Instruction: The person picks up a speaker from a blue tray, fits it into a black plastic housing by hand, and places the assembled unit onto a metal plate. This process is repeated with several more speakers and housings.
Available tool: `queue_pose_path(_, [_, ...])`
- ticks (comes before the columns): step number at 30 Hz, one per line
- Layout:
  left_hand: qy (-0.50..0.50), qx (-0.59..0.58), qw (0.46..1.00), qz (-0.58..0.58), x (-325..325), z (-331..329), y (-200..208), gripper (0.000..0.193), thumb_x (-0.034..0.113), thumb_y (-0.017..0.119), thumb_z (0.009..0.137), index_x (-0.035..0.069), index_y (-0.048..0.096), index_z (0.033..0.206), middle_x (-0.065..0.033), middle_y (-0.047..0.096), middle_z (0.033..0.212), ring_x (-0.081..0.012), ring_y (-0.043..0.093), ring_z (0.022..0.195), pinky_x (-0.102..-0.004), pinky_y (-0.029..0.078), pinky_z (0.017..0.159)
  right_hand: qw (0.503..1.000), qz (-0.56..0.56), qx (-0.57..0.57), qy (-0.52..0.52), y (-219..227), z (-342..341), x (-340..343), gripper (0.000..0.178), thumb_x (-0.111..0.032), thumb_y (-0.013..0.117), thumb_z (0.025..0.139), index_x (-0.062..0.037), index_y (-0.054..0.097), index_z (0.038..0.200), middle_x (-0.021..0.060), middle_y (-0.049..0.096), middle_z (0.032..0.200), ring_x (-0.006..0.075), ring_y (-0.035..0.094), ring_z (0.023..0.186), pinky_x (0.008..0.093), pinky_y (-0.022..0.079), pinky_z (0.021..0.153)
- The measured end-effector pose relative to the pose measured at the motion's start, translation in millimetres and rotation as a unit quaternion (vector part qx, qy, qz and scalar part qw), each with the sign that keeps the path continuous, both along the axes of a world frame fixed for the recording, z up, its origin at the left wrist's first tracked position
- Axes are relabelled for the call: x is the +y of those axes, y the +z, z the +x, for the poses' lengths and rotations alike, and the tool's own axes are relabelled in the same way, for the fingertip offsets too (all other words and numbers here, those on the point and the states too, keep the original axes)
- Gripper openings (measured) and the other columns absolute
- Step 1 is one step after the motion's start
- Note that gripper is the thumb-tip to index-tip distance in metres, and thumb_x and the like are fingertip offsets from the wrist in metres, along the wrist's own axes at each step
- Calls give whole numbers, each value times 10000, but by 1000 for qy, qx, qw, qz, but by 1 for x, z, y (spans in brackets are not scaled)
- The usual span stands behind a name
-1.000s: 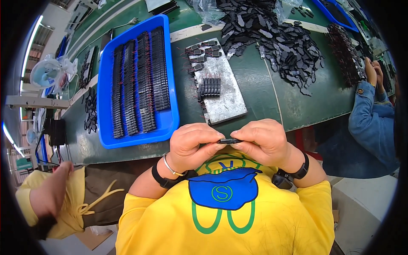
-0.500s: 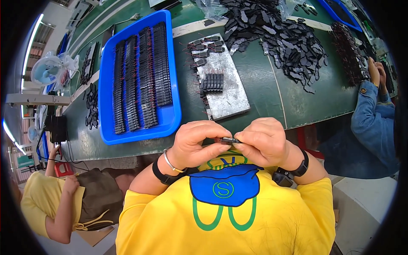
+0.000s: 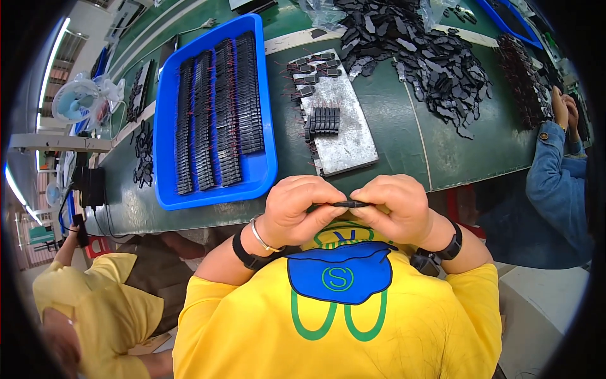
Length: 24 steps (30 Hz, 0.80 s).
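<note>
Between my two hands, just off the table's near edge, is a small flat black plastic part (image 3: 351, 204). My left hand (image 3: 302, 210) pinches one end of it between thumb and fingertips, and my right hand (image 3: 392, 208) pinches the other end. The part lies level and edge-on, so its faces do not show. Beyond my hands a grey metal plate (image 3: 353, 146) bears a short row of black modules (image 3: 324, 120). Several more small black parts with thin red wires (image 3: 305, 80) lie along its far and left edges.
A blue tray (image 3: 259, 187) at the left holds long rows of black modules (image 3: 205, 120). A heap of flat black pieces (image 3: 435, 76) spreads over the green table (image 3: 398, 120) at far right. Co-workers sit at both sides: a denim sleeve (image 3: 548, 167), a yellow shirt (image 3: 101, 297).
The black part has turned in my fingers and now shows as a thin dark edge. My hands stay close together. The co-worker at the left has leaned nearer.
</note>
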<state>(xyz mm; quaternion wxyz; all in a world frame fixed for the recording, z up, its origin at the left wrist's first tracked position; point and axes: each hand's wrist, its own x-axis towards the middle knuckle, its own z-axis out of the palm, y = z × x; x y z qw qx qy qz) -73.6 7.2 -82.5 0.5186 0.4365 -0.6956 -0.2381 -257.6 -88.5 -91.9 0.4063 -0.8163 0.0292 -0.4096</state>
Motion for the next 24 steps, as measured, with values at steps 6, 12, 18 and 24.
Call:
queue_pose_path(6, [-1, 5, 1000, 21, 2, 1, 2, 160, 40, 729, 749, 4, 643, 879, -110, 665, 754, -214, 630, 612, -270, 478, 553, 995, 81, 53, 19, 2, -5, -1, 205, 22, 743, 700, 8, 637, 875, 110, 658, 748, 216, 634, 600, 277, 486, 525])
queue_pose_path(12, [12, 21, 996, 86, 5, 1, 4, 182, 35, 744, 734, 2, 655, 890, -115, 678, 780, -213, 649, 651, -267, 502, 596, 996, 70, 51, 18, 1, -4, -3, 189, 25, 738, 698, 9, 641, 860, 113, 659, 750, 211, 637, 604, 270, 492, 532])
queue_pose_path(18, [10, 21, 996, 87, 2, 3, 3, 175, 5, 736, 732, 0, 657, 887, -115, 681, 802, -196, 651, 681, -263, 503, 613, 991, 76, 107, 1, 5, -5, -2, 176, 23, 734, 698, 8, 644, 849, 109, 657, 740, 191, 637, 610, 258, 497, 542])
queue_pose_path(24, [20, 68, 990, 123, 8, 7, -2, 146, -19, 717, 747, -10, 654, 878, -115, 681, 822, -188, 650, 721, -261, 501, 638, 977, 183, 112, 7, 9, -1, 1, 171, 1, 743, 700, 5, 645, 840, 100, 650, 723, 181, 629, 598, 265, 479, 524])
